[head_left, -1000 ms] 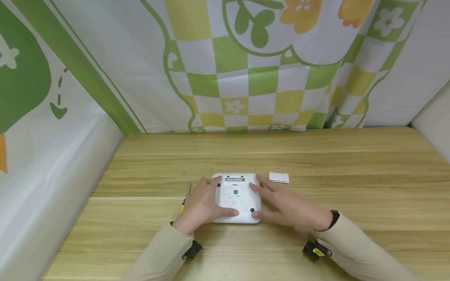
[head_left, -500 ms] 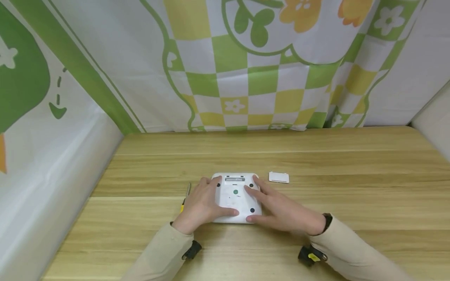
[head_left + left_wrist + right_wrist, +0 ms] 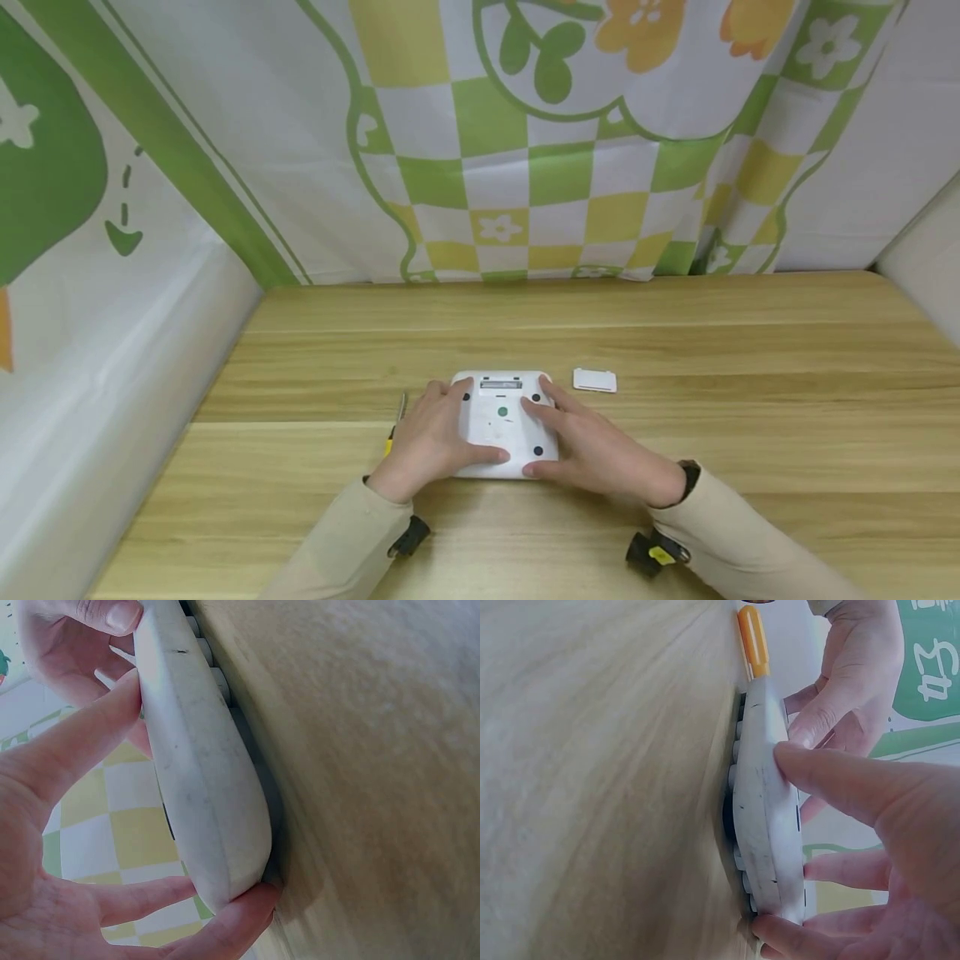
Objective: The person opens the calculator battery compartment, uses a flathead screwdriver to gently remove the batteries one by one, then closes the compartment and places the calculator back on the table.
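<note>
A white desk calculator (image 3: 504, 432) lies face down on the table, its keys (image 3: 219, 681) showing along the underside in the left wrist view. Near its far edge the battery compartment (image 3: 501, 384) is uncovered, with a battery in it. My left hand (image 3: 431, 435) grips the left side, thumb on the back and fingers at the far left corner. Opposite it, my right hand (image 3: 606, 446) holds the right side, with its thumb at the near edge and its fingertips by the far right corner. The small white battery cover (image 3: 595, 381) lies apart, right of the calculator.
A screwdriver with a yellow handle (image 3: 753, 641) lies just left of the calculator, partly hidden by the left hand in the head view. The wooden table (image 3: 720, 333) ends at a patterned curtain (image 3: 525, 183) behind and white cloth (image 3: 165, 333) at the left.
My right hand has moved left and slightly nearer, from the calculator's right edge onto its right side. The left hand, calculator and cover have stayed in place.
</note>
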A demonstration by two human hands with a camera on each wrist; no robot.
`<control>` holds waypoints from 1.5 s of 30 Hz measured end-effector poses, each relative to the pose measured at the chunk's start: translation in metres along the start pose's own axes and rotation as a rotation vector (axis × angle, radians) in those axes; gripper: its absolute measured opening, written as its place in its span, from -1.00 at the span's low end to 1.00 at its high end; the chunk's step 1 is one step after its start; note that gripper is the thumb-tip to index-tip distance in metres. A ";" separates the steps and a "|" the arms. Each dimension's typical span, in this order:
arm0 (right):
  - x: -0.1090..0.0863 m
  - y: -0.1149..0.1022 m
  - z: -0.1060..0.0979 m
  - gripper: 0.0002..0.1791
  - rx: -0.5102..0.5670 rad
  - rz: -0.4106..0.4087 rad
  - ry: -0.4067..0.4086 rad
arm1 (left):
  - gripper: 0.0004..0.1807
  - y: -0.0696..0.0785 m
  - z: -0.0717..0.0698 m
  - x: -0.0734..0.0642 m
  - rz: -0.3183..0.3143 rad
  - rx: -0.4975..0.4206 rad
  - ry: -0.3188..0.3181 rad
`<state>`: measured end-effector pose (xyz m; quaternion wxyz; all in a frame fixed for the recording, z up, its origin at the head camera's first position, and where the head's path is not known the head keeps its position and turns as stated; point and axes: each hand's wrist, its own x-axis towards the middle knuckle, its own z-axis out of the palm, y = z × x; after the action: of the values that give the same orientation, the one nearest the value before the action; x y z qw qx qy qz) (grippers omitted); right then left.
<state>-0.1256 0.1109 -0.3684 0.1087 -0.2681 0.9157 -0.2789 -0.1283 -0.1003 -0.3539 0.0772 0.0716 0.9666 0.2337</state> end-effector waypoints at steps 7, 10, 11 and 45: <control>0.000 -0.002 -0.001 -0.17 0.008 0.020 -0.008 | 0.05 0.000 0.000 0.000 0.004 0.004 0.001; 0.001 -0.002 -0.001 -0.18 0.012 0.021 -0.011 | 0.05 0.000 0.000 0.000 0.007 0.004 0.001; 0.001 -0.002 -0.001 -0.18 0.016 0.023 -0.012 | 0.05 0.001 -0.001 0.000 0.007 0.004 0.000; -0.001 -0.002 -0.001 -0.15 0.021 0.030 -0.008 | -0.17 -0.024 -0.041 -0.019 -0.051 0.049 -0.023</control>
<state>-0.1244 0.1100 -0.3665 0.1195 -0.2541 0.9162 -0.2859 -0.1197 -0.1428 -0.3264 0.0926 0.0516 0.9726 0.2068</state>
